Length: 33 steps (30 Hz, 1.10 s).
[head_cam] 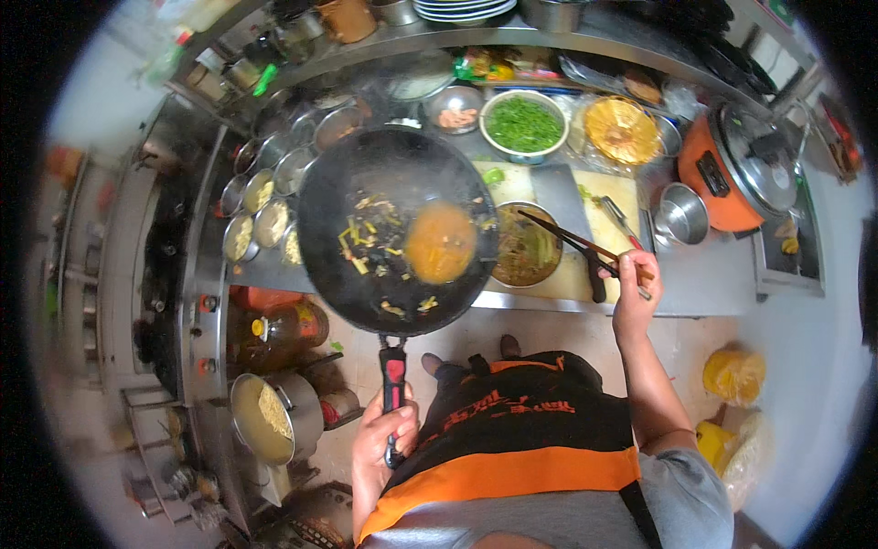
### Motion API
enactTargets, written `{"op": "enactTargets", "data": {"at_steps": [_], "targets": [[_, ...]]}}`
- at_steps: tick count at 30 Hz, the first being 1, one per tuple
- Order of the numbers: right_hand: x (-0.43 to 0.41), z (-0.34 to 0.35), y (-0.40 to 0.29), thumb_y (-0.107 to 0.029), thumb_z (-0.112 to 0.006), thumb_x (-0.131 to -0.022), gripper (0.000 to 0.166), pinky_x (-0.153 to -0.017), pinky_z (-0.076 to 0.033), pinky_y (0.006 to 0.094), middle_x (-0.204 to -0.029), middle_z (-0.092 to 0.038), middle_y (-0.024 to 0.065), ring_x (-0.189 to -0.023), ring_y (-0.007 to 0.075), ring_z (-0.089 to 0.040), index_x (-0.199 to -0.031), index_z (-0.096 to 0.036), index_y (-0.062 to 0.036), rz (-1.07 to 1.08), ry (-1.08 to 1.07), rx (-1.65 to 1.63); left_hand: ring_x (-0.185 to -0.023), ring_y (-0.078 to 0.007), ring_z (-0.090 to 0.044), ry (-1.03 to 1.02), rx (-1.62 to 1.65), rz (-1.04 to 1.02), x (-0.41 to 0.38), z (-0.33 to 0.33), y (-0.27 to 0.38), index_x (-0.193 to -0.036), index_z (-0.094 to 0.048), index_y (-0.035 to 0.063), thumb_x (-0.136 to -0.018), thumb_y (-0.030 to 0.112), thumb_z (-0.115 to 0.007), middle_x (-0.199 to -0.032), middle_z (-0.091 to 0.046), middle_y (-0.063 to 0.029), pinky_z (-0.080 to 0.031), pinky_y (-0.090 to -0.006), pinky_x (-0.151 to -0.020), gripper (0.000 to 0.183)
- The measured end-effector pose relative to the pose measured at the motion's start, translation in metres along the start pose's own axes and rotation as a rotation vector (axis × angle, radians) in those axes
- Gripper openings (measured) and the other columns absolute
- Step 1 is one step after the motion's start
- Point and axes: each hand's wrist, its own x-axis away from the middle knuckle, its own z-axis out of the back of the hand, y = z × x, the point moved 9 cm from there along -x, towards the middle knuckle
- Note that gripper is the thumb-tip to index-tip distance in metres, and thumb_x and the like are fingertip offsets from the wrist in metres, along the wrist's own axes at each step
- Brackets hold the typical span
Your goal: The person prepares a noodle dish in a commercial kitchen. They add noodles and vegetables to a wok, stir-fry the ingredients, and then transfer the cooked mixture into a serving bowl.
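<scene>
My left hand (pixel 387 429) is closed around the black and red handle of a wok (pixel 384 165), which is held level over the counter's front edge. In the wok lie orange-brown liquid (pixel 442 240) and scattered yellow-green vegetable pieces (pixel 353 250). My right hand (pixel 636 278) grips a pair of dark chopsticks (pixel 573 237); their tips point left over a round metal bowl of soupy food (pixel 528 257) just right of the wok. The bowl stands on a pale cutting board (pixel 610 206), beside a cleaver (pixel 562 199) with a dark handle.
Behind the board stand a bowl of chopped greens (pixel 525 123), a plate of pink pieces (pixel 456 113) and a golden dish (pixel 621 130). An orange cooker (pixel 720 171) and a metal pot (pixel 681 214) are at right. Small metal bowls (pixel 271 223) crowd the left; a noodle pot (pixel 302 418) is lower left.
</scene>
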Motion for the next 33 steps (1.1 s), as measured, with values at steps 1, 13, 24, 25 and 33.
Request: {"op": "enactTargets", "data": {"at_steps": [1, 13, 24, 25, 33], "targets": [[0.003, -0.010, -0.006, -0.010, -0.048, -0.091, 0.012, -0.063, -0.049, 0.0270, -0.075, -0.054, 0.0060, -0.066, 0.0132, -0.057, -0.087, -0.052, 0.0008, 0.004, -0.030, -0.038, -0.038, -0.0081, -0.037, -0.015, 0.003, 0.005, -0.001, 0.000, -0.001, -0.101, -0.042, 0.0055, -0.082, 0.004, -0.053, -0.058, -0.039, -0.0002, -0.028, -0.0206, -0.034, 0.022], [-0.010, -0.194, 0.017, -0.013, -0.048, -0.092, 0.022, -0.082, -0.051, 0.0289, -0.100, -0.060, 0.0111, -0.090, 0.0193, -0.060, -0.102, -0.058, 0.0047, -0.146, -0.340, -0.314, -0.042, -0.0067, -0.036, -0.070, -0.106, 0.015, -0.004, -0.003, -0.007, -0.098, -0.044, 0.0058, -0.078, 0.010, -0.059, -0.058, -0.041, 0.0011, -0.026, -0.0200, -0.037, 0.026], [-0.004, -0.164, -0.014, -0.011, -0.047, -0.092, 0.020, -0.075, -0.053, 0.0301, -0.094, -0.059, 0.0099, -0.084, 0.0173, -0.060, -0.094, -0.060, 0.0036, -0.158, -0.438, -0.289, -0.041, -0.0052, -0.034, -0.055, -0.139, -0.008, -0.007, -0.008, -0.003, -0.089, -0.040, 0.0059, -0.077, 0.011, -0.059, -0.056, -0.040, 0.0011, -0.022, -0.0193, -0.036, 0.023], [-0.004, -0.171, -0.018, -0.010, -0.048, -0.092, 0.018, -0.073, -0.052, 0.0281, -0.091, -0.059, 0.0092, -0.083, 0.0157, -0.059, -0.094, -0.060, 0.0035, -0.044, -0.428, -0.245, -0.041, -0.0052, -0.034, -0.064, -0.153, -0.008, -0.009, -0.009, -0.003, -0.088, -0.040, 0.0059, -0.077, 0.011, -0.059, -0.056, -0.040, 0.0011, -0.022, -0.0193, -0.036, 0.022], [0.016, -0.155, -0.003, -0.007, -0.047, -0.091, 0.018, -0.071, -0.052, 0.0288, -0.089, -0.059, 0.0094, -0.080, 0.0157, -0.059, -0.093, -0.061, 0.0046, -0.178, -0.622, -0.227, -0.041, -0.0049, -0.035, -0.069, -0.181, -0.027, -0.011, -0.014, -0.002, -0.089, -0.040, 0.0056, -0.077, 0.011, -0.059, -0.055, -0.040, 0.0013, -0.023, -0.0189, -0.036, 0.023]]}}
